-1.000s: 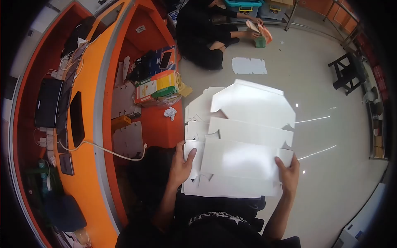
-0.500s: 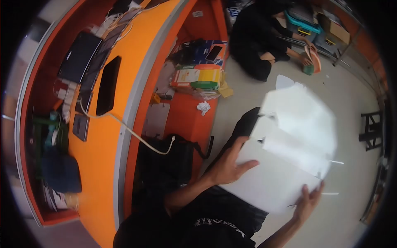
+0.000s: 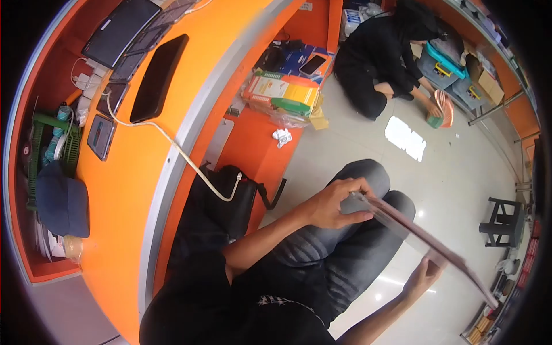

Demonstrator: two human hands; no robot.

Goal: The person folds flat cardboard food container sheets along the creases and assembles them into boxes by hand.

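Note:
A flat white cardboard piece (image 3: pixel 428 244) is held over my lap, turned nearly edge-on so its thin brownish edge faces me. My left hand (image 3: pixel 339 206) pinches its near left end between thumb and fingers. Farther along, my right hand (image 3: pixel 424 279) grips it from below, the thumb against the underside and the fingers partly hidden behind the board. Its broad faces hardly show from this angle. Both of my knees (image 3: pixel 368 230) lie beneath it.
An orange counter (image 3: pixel 129 190) with a black tablet-like slab (image 3: pixel 160 77) and a white cable (image 3: pixel 190 158) runs along the left. Beyond my knees a person in black (image 3: pixel 379 57) sits on the floor near a bright white notched patch (image 3: pixel 405 138). A black stool (image 3: pixel 501 221) stands right.
The cardboard has turned from showing its broad white face to nearly edge-on, uncovering my knees and the floor. Both hands have kept hold. My view has shifted slightly.

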